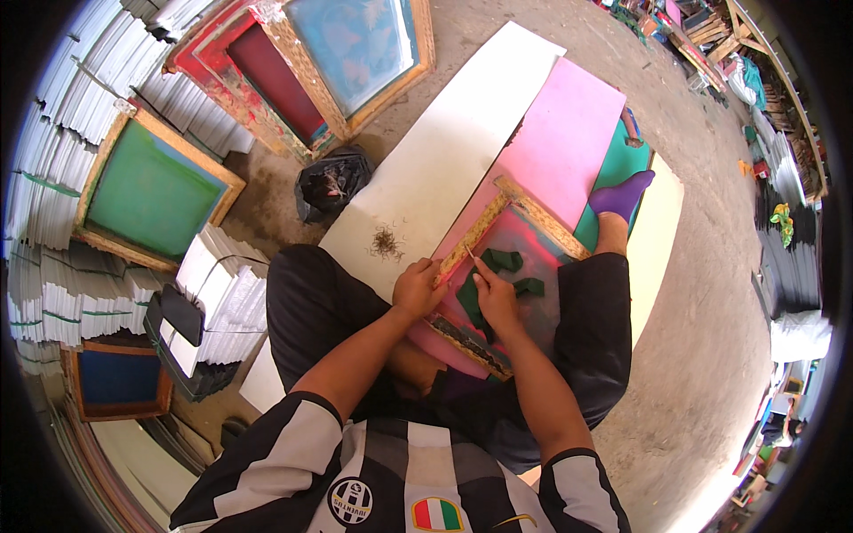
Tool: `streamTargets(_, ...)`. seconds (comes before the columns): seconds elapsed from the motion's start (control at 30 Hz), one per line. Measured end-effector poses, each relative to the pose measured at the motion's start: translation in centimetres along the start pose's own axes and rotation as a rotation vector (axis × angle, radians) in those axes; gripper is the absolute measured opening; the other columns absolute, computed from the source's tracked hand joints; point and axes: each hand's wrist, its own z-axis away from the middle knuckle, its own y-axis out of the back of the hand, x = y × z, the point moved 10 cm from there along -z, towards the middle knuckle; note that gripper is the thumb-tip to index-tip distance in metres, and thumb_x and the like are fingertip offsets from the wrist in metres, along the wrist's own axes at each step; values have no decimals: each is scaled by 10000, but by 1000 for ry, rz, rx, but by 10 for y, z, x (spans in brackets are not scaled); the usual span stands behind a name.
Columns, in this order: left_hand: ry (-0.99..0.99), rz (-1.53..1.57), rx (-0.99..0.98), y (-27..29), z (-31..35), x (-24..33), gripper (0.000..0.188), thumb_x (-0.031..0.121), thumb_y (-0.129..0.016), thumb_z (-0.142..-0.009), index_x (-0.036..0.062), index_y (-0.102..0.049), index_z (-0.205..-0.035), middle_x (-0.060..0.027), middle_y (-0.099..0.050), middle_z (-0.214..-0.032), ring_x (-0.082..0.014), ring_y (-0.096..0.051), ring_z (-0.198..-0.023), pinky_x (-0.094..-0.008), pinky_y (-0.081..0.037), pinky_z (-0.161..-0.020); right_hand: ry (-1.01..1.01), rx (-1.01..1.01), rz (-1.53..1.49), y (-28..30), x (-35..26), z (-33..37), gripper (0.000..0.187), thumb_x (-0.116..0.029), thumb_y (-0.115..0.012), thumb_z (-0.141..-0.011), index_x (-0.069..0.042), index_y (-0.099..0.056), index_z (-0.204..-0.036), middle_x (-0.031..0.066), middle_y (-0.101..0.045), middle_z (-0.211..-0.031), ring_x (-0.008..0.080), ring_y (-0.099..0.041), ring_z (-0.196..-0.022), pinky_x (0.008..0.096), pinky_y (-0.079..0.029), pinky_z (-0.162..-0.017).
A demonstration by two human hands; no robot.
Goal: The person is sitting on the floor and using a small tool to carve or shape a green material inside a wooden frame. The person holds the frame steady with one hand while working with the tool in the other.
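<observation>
A wooden screen-printing frame (539,218) with a pinkish, see-through mesh (544,322) lies across my lap, tilted between my bent legs. My left hand (418,290) is closed on the frame's left bar. Over the mesh, my right hand (498,300) pinches a thin, slender tool (471,252), its tip close to the inner side of that bar; its kind is too small to make out. Dark green cloth (505,260) lies on the mesh around and under my right hand. Beyond my left hand, a small heap of thin brown bits (385,242) rests on a white board (444,133).
Pink (569,124) and green boards (619,164) lie beside the white one, with a hammer-like tool (632,127) at the far end. A black plastic bag (333,184), a green-mesh frame (155,186), more frames and stacked white sheets (227,298) stand at the left.
</observation>
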Motion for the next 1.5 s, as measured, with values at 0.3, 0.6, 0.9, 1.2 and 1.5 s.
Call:
streamTargets(0.3, 10, -8, -5, -3, 1, -5, 531, 269, -767, -817, 62, -679, -1298, -114, -673, -1103, -347, -663, -1015, -441, -558, -883, -57, 91, 120, -7, 1, 9, 392, -301, -596, -1050, -322, -636, -1440, 244, -711, -861, 443, -705, -807, 519, -549, -725)
streamTargets(0.6, 17, -12, -8, -3, 1, -2, 520, 268, -772, -817, 69, -687, -1289, -116, -680, -1126, -346, -673, -1021, -448, -566, -874, -83, -19, 122, 12, -14, -5, 376, -310, -566, -1051, -309, -644, -1420, 265, -728, -1078, 463, -708, -1007, 572, -557, -871)
streamTargets(0.9, 11, -15, -14, -2, -1, 2, 512, 268, -765, -822, 71, -690, -1289, -119, -684, -1129, -348, -676, -1020, -447, -568, -881, -33, -101, 306, 7, 7, -4, 429, -365, -561, -1051, -381, -571, -1479, 232, -738, -961, 450, -719, -907, 565, -569, -806)
streamTargets(1.2, 13, -24, -20, -5, 0, -3, 523, 289, -751, -838, 60, -676, -1303, -123, -677, -1142, -351, -665, -1040, -446, -556, -904, 174, -72, 191, 11, 25, -27, 422, -372, -602, -1028, -417, -602, -1447, 185, -745, -891, 404, -725, -873, 575, -512, -930)
streamTargets(1.5, 1, -33, -15, -4, 0, -1, 517, 286, -759, -835, 58, -681, -1293, -122, -673, -1116, -351, -670, -1019, -453, -564, -874, 155, -175, 271, 25, -1, -33, 391, -342, -588, -1032, -374, -643, -1418, 134, -769, -1067, 358, -725, -1022, 585, -401, -1110)
